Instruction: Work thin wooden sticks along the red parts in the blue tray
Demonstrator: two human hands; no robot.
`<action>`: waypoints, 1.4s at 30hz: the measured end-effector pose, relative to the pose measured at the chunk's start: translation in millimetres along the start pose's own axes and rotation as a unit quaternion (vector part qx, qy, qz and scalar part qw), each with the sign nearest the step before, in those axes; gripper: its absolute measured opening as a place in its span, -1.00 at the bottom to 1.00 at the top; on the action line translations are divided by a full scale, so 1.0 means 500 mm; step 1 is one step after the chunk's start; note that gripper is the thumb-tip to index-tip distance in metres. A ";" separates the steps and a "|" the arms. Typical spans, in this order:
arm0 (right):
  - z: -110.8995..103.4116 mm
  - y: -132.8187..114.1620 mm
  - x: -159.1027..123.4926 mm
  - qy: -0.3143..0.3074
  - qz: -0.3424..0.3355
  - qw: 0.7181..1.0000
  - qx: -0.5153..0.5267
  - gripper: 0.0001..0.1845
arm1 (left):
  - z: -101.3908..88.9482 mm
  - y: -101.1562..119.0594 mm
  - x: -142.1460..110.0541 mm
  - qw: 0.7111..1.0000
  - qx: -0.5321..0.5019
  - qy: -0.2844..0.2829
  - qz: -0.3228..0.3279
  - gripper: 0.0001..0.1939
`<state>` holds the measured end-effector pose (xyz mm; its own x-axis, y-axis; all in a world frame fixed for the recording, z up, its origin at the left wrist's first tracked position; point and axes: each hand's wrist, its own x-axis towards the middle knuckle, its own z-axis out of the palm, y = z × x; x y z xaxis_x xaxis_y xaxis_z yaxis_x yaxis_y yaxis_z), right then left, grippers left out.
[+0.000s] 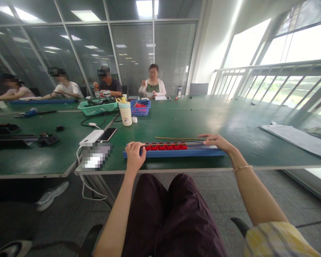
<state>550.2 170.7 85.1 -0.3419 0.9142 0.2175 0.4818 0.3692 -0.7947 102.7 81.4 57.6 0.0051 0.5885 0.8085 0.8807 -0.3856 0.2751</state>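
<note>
From where I'm standing, the seated person has both hands at a long blue rail point(176, 154) that lies lengthwise along the near edge of the green tabletop point(219, 114). A row of red pieces point(168, 146) sits in its left and middle part, and a thin rod point(194, 143) runs just above them, from one hand to the other. The left hand point(135, 155) is at the rail's left end, its grip narrow with the fingers curled over; I can't tell whether they pinch the rod or only press there. The right hand point(216, 141), with a bracelet point(242, 167) at its wrist, reaches the rod's other end in a looser grip, fingers stretched out flat; whether it is closed on the rod I can't make out. Just behind the rail lie more thin rods point(176, 138). To the left are a white box point(91, 137) with a cable and, beside it, a phone point(108, 134). Farther back stand a pale cup point(125, 113), a green basket point(96, 110) of cables and a blue basket point(141, 111). Papers point(296, 139) lie to the right, and four co-workers sit across the far side.
</note>
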 end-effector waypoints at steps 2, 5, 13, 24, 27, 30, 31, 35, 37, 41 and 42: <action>0.000 0.001 0.000 0.018 0.011 1.000 0.008 -0.40 | 0.001 0.001 0.000 1.000 -0.003 -0.001 -0.001 -0.84; 0.000 0.008 0.000 0.047 0.021 0.998 0.022 -0.38 | 0.002 0.001 0.000 1.000 -0.001 -0.007 -0.011 -0.84; -0.002 0.040 0.007 0.077 -0.003 0.997 0.023 -0.40 | 0.007 0.000 0.001 1.000 0.005 -0.003 -0.008 -0.85; -0.008 0.078 0.015 0.181 -0.007 0.983 0.000 -0.37 | 0.007 0.001 0.002 1.000 0.000 -0.004 -0.009 -0.88; -0.008 0.092 0.017 0.222 -0.011 0.975 0.003 -0.41 | 0.007 0.001 0.002 1.000 0.001 -0.005 -0.007 -0.87; -0.009 0.104 0.018 0.260 -0.009 0.965 -0.009 -0.44 | 0.008 0.001 0.002 1.000 0.004 -0.009 -0.010 -0.87; -0.010 0.107 0.018 0.272 -0.006 0.962 -0.016 -0.45 | 0.009 0.001 0.002 1.000 0.005 -0.010 -0.011 -0.87; -0.013 0.116 0.020 0.308 0.005 0.950 -0.051 -0.48 | 0.011 0.002 0.002 1.000 0.004 -0.008 -0.012 -0.87; -0.013 0.116 0.021 0.314 0.009 0.947 -0.072 -0.50 | 0.011 0.003 0.003 1.000 0.003 -0.006 -0.010 -0.87; -0.010 0.115 0.022 0.309 0.010 0.945 -0.111 -0.53 | 0.009 0.004 0.003 1.000 0.002 -0.006 -0.009 -0.88; -0.009 0.116 0.022 0.309 0.010 0.944 -0.120 -0.54 | 0.009 0.005 0.003 1.000 0.003 -0.008 -0.012 -0.88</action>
<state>578.1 202.7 44.2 0.1688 0.8174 0.5507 0.6779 0.3093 -0.6669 106.9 84.7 57.2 -0.0076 0.6086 0.7934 0.8835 -0.3675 0.2904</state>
